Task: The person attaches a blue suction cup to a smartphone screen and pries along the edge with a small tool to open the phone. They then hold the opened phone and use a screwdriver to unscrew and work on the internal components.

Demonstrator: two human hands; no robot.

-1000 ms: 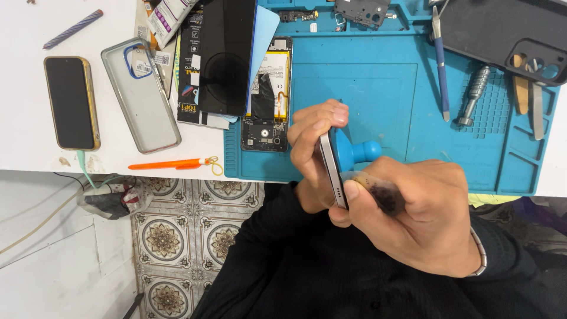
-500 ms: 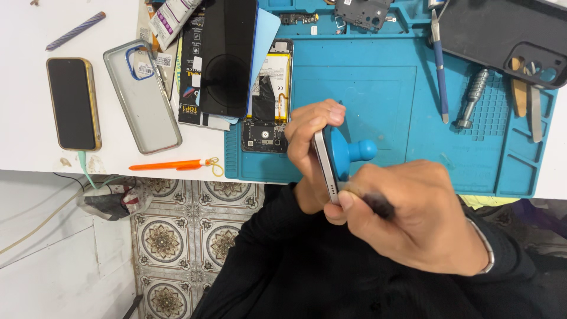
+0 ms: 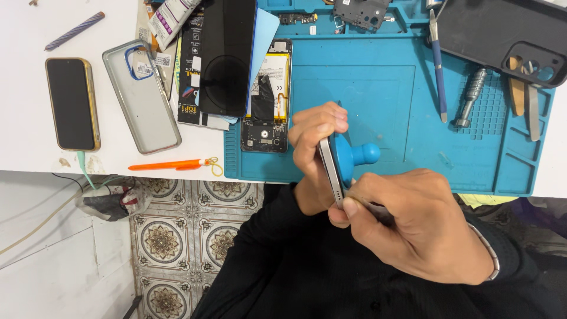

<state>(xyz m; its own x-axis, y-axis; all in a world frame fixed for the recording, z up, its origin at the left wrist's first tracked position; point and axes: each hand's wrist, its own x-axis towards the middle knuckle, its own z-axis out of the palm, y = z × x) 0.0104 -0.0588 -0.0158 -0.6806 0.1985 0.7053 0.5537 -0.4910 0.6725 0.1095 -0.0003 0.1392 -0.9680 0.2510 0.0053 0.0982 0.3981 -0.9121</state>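
Your left hand (image 3: 316,156) closes around a slim silver-edged smartphone (image 3: 331,171), holding it on edge above the near rim of the teal silicone repair mat (image 3: 378,88), so that its seam faces your other hand. A blue rubber suction cup with a knob handle (image 3: 354,156) sticks to the phone's face, likely to pull the panel outward. Your right hand (image 3: 416,227) pinches a thin dark prying tool (image 3: 378,210) at the phone's lower edge; its tip is hidden by your thumb. On the mat behind lie an opened phone body with exposed battery (image 3: 269,100), a blue-handled tool (image 3: 437,65) and a metal screwdriver bit holder (image 3: 471,97). Left, on the white table (image 3: 35,23), rest a black phone with gold frame (image 3: 72,103), a clear case (image 3: 140,97) and an orange pen (image 3: 168,165), all well apart from your hands.
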